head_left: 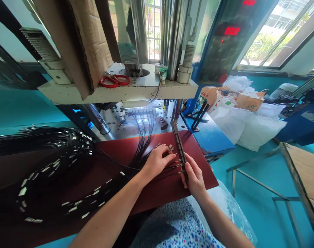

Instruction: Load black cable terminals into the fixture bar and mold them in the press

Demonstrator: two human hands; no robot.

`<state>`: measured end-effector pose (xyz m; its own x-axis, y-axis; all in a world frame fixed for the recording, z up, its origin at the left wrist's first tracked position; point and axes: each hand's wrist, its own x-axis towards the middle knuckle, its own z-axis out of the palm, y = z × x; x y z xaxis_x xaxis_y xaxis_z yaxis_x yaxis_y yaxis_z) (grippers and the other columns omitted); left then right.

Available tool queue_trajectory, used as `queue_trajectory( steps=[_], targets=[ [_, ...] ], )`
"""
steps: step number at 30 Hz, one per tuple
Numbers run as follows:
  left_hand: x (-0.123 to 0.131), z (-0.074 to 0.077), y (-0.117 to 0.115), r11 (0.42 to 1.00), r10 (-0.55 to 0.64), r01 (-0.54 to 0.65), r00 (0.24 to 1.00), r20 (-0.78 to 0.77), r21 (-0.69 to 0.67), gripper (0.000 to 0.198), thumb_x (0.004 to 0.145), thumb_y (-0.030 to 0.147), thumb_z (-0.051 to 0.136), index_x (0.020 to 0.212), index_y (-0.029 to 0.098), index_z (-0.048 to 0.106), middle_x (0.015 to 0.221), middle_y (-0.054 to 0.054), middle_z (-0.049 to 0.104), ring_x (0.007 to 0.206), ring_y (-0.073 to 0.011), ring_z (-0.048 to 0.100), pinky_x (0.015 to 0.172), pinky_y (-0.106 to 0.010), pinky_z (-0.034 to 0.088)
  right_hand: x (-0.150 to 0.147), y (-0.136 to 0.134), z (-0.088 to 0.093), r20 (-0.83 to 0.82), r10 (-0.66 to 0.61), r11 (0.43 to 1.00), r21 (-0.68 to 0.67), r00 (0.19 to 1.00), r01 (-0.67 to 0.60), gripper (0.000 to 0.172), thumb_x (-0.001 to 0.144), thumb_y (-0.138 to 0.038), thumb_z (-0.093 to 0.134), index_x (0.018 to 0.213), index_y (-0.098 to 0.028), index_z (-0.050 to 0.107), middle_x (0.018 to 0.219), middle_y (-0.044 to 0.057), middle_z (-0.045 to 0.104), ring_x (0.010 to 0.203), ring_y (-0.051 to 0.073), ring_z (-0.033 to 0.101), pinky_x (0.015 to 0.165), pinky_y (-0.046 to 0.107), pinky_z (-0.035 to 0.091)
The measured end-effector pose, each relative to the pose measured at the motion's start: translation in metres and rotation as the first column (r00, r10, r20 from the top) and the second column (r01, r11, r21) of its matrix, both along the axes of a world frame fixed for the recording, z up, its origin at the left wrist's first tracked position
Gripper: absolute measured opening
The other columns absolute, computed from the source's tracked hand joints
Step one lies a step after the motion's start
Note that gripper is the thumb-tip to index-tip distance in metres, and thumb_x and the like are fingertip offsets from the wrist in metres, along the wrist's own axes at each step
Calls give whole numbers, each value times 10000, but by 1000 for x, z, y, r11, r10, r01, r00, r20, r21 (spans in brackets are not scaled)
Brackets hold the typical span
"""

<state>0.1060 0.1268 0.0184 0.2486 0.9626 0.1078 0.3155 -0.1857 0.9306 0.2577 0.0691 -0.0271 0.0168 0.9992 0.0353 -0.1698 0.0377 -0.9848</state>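
My right hand (194, 174) grips the near end of a long, narrow, dark slotted bar (179, 146), which is tilted over the red-brown board. A few cable ends with metal connectors sit against the bar's left edge near its lower slots. Left of the bar, my left hand (159, 158) is closed on several black cables with small metal connectors (171, 147) poking out past the fingertips. More black cables (140, 153) run from behind this hand back toward the press bed. Part of the held bunch is hidden by my fingers.
A big coil of black cables with metal ends (56, 141) covers the left of the board (198, 165). Behind stands a press with a cream plate (146, 91) carrying red-handled scissors (114, 81). A blue control box (221, 38), white sacks (260, 127) and a metal-framed stand (283, 151) are on the right.
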Motion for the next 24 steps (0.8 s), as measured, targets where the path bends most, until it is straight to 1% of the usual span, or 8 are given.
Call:
queue_trajectory(
  steps=[2,4,9,14,17,19,22,24],
  targets=[
    [1,-1,1,998,-9,15,996,-92,63,199,751,274,553,595,150,542,633,3,553,634,-124,464,622,-251,336,0,0,1,-3,11,1000,3,1000,-11,466,890,-409,455,1275,-150,408,436,-83,463,297,50,347,282,136,266],
    [2,-1,2,999,-43,45,994,-102,17,224,764,294,532,600,146,566,617,-2,566,614,-127,466,605,-250,336,0,0,2,-7,23,1000,3,1000,-23,459,890,-409,456,1268,-151,416,449,-78,473,300,46,346,281,134,264],
    [1,-4,9,987,-106,108,994,27,-122,251,737,354,556,673,128,644,622,0,597,613,-140,501,591,-243,364,3,0,1,-4,61,998,-3,998,-61,438,890,-409,457,1266,-183,439,482,-68,483,311,43,354,277,131,268],
    [-1,-7,13,975,-130,142,988,82,-169,229,714,338,578,708,122,655,649,4,602,638,-137,506,617,-240,376,1,2,-1,90,88,996,-10,992,-88,438,904,-400,438,1295,-205,416,465,-84,426,319,38,336,291,124,270],
    [-1,-6,12,973,-103,126,987,127,-193,222,704,345,594,692,128,637,608,21,562,592,-111,467,574,-222,351,0,3,0,120,96,995,-7,988,-96,430,903,-394,441,1287,-202,426,465,-86,418,322,36,332,297,123,269],
    [-1,-5,11,966,-76,125,974,215,-228,245,710,378,592,719,135,623,608,26,540,565,-95,442,526,-210,325,0,4,0,86,79,997,-10,993,-78,421,901,-397,442,1266,-188,443,471,-80,436,317,39,337,290,128,267],
    [-2,-3,12,944,-6,133,923,384,-304,302,741,438,553,769,141,598,596,29,496,527,-75,405,476,-196,285,0,4,-1,20,23,1000,-14,1000,-23,417,897,-394,449,1256,-182,444,470,-79,449,311,44,344,283,133,269],
    [-3,-2,15,919,27,151,897,440,-364,328,746,460,540,761,136,585,569,34,459,502,-67,381,452,-193,255,1,3,-3,-9,1,1000,-12,1000,-1,419,894,-392,456,1258,-185,438,459,-86,440,308,45,344,281,132,264]
  ],
)
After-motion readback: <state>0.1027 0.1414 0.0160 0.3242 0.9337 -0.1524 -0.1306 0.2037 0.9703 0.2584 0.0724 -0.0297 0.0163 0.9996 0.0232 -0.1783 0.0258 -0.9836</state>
